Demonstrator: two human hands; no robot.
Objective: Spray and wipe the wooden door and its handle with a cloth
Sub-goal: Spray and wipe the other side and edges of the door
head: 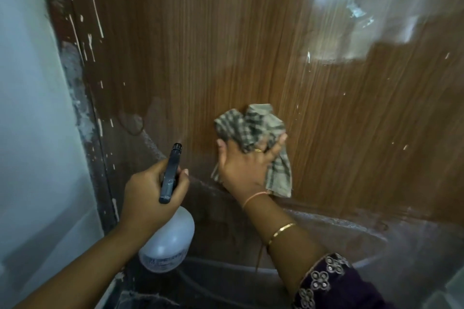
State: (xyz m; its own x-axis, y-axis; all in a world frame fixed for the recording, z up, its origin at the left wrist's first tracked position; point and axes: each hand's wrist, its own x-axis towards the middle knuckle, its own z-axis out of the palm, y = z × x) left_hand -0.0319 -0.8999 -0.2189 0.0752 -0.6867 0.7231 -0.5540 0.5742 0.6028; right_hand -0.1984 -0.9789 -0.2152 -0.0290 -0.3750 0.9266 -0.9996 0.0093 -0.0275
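Observation:
The wooden door fills most of the view, brown with vertical grain and pale paint flecks. My right hand presses a crumpled grey checked cloth against the door's lower middle, fingers spread over it. My left hand grips the dark trigger head of a white spray bottle, its nozzle aimed at the door just left of the cloth. The door's lower band looks dull and dusty. No handle is in view.
A pale wall stands at the left, beside the chipped dark door frame. A bright reflection shines on the door's upper right. A curved grey edge runs below my right arm.

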